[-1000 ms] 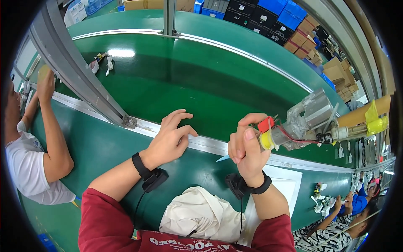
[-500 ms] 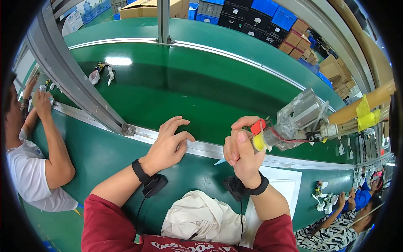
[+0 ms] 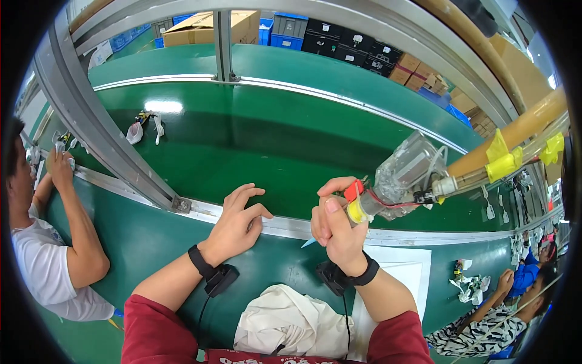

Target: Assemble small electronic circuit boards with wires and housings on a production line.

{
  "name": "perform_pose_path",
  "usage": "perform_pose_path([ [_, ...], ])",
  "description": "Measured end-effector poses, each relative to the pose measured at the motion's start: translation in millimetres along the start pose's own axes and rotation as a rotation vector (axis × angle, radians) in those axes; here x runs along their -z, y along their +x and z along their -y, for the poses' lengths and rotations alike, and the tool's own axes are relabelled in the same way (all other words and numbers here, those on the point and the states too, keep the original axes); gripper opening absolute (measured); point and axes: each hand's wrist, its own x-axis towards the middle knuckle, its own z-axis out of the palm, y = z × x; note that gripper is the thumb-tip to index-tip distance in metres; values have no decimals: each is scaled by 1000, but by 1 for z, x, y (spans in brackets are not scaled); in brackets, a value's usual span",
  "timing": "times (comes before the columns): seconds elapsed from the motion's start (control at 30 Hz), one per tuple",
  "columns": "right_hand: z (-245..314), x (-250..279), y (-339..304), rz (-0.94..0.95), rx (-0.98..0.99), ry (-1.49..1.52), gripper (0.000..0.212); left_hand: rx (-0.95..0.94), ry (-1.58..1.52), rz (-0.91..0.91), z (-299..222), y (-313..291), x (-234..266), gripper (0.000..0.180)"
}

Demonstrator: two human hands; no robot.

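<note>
Green conveyor belt; right hand grip around plastic-wrapped, yellow-collared hanging tool; left hand empty.

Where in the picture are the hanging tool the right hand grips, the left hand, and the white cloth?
hanging tool [image 3: 403, 179]: head view, on its clear wrapped body.
left hand [image 3: 237, 221]: head view, on the back of the hand.
white cloth [image 3: 291, 321]: head view, on its crumpled middle.

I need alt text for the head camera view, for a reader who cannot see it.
A person's right hand grips a hanging power tool wrapped in clear plastic, while the left hand rests open on the metal rail of a green conveyor belt. A white cloth lies in the lap, and a co-worker sits at left.
</note>
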Motion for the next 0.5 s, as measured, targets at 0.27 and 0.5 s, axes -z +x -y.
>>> perform_pose_path([
  [0.27,3,-2,0,-13,-9,7,17,-2,-2,15,-6,1,2,21],
  [0.5,-1,6,-1,-24,13,10,15,9,34,-4,-11,6,-4,22],
])
